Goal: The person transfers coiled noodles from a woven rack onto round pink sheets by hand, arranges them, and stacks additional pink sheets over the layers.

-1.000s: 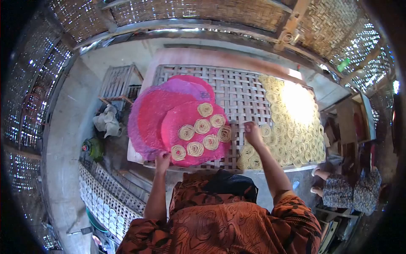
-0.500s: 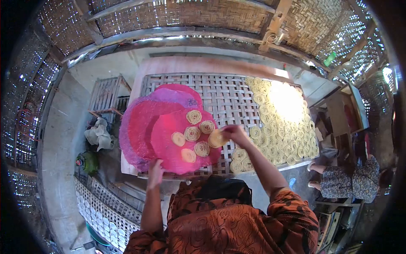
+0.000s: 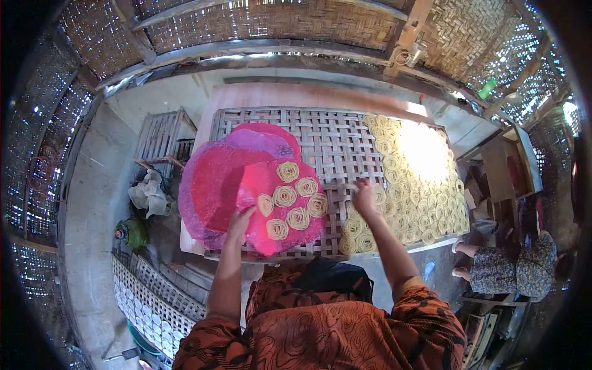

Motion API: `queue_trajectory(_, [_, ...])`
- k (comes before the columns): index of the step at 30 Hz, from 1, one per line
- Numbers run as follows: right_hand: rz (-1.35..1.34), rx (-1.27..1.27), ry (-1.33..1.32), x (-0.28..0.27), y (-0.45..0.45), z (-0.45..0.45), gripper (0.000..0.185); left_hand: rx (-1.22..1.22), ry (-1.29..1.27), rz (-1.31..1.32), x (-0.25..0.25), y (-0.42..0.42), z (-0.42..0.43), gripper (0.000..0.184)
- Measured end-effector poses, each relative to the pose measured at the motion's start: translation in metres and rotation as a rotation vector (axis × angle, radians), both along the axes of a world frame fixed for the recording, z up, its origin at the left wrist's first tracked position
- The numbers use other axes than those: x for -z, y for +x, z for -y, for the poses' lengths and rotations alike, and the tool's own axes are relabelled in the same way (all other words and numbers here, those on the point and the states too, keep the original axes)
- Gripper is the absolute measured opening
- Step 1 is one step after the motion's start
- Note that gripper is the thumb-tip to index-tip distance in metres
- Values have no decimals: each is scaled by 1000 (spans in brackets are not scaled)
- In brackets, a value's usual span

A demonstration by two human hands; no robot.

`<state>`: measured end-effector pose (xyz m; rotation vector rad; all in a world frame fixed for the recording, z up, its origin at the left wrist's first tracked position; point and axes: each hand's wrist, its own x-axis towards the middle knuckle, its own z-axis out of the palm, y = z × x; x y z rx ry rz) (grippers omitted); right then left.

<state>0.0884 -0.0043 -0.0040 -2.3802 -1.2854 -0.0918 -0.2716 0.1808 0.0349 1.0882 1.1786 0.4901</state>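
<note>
My left hand pinches the left edge of the top pink round sheet, which is lifted and folded there. Several pale coils of thin strands lie on this sheet; the one nearest my left hand is tilted. Beneath are more overlapping pink and purple round sheets. Over the woven rack, right of the sheets, my right hand has its fingers curled, with no coil visible in it. It is beside the left edge of many coils packed on the rack.
Slatted wooden stand, pale cloth bundle and green round container are at left. A lower woven rack holds round pale pieces. Another person in patterned clothing is at far right, by wooden panels.
My right hand has moved right, away from the coil it touched at the sheet's right side. My left hand has moved up and right, drawing the top sheet's left edge inward.
</note>
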Motion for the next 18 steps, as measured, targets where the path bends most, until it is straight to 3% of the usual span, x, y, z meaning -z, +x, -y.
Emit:
queue_trajectory(1, [-447,34,-69,-21,-28,-20,36,10,-121,219,-13,17,7,33])
queue_trajectory(2, [-943,-42,-54,-62,-59,-36,42,17,-124,218,-18,34,14,33])
queue_trajectory(4, [-1353,-273,169,-65,-99,-60,45,119,-454,523,-24,60,25,30])
queue_trajectory(9, [-1464,-225,283,-63,-79,-69,24,77,-656,650,-39,66,26,31])
queue_trajectory(11, [-1421,-133,369,-57,-39,-53,16,-153,-573,456,-34,46,21,32])
queue_trajectory(12, [-1352,-88,322,-60,-16,-40,17,-151,-575,457,-17,32,16,32])
queue_trajectory(14, [-1196,-57,344,-66,17,-22,20,-186,-276,256,38,11,5,37])
queue_trajectory(18, [-1126,41,220,-44,68,-5,22,-292,-262,377,75,18,0,44])
